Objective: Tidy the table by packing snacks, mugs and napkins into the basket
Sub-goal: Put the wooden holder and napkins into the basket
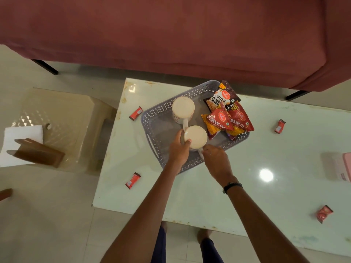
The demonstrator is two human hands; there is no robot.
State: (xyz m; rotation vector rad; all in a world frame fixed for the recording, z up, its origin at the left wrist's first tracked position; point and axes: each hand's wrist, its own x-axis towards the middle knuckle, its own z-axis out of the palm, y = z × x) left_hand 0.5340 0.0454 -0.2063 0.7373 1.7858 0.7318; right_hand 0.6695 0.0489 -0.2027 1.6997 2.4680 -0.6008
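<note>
A grey perforated basket [152, 118] stands on the white table [247, 186]. Inside it a white mug [183, 109] stands at the far left, and snack packets [228, 118] lie at the right, one of them salted peanuts [221, 97]. A second white mug [196, 136] sits at the basket's near side. My left hand [178, 149] grips its body from the left. My right hand [216, 158] pinches its handle. Several small red wrapped snacks lie loose on the table, among them one [135, 113] at the far left, one [132, 180] at the near left and one [279, 126] at the right.
A beige plastic stool [62, 118] stands left of the table, with a brown napkin holder [39, 154] and white napkins [22, 135] on it. A maroon sofa [171, 35] runs behind the table. A pink object [343, 168] sits at the right edge.
</note>
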